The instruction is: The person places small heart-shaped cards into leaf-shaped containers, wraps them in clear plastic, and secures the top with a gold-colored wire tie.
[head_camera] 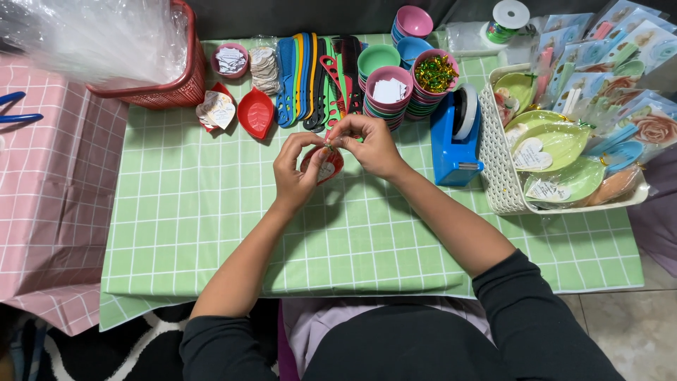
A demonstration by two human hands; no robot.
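My left hand point(296, 169) and my right hand point(370, 144) meet over the green checked tablecloth point(211, 233). Together they hold a small red leaf-shaped dish point(326, 168) wrapped in clear film, with a white heart-shaped card inside. The fingertips of both hands pinch the wrap's top, where a bit of gold twist tie shows. A row of coloured combs point(310, 81) lies just beyond the hands. Another red leaf dish point(255, 113) and a red dish with a card point(216, 109) sit to the left.
Stacks of small coloured bowls point(386, 88), one holding gold and green ties point(435, 73), stand behind. A blue tape dispenser point(453, 137) sits right of my hands. A white basket point(501, 176) holds wrapped green dishes. A red basket point(166, 88) with plastic bags stands at back left.
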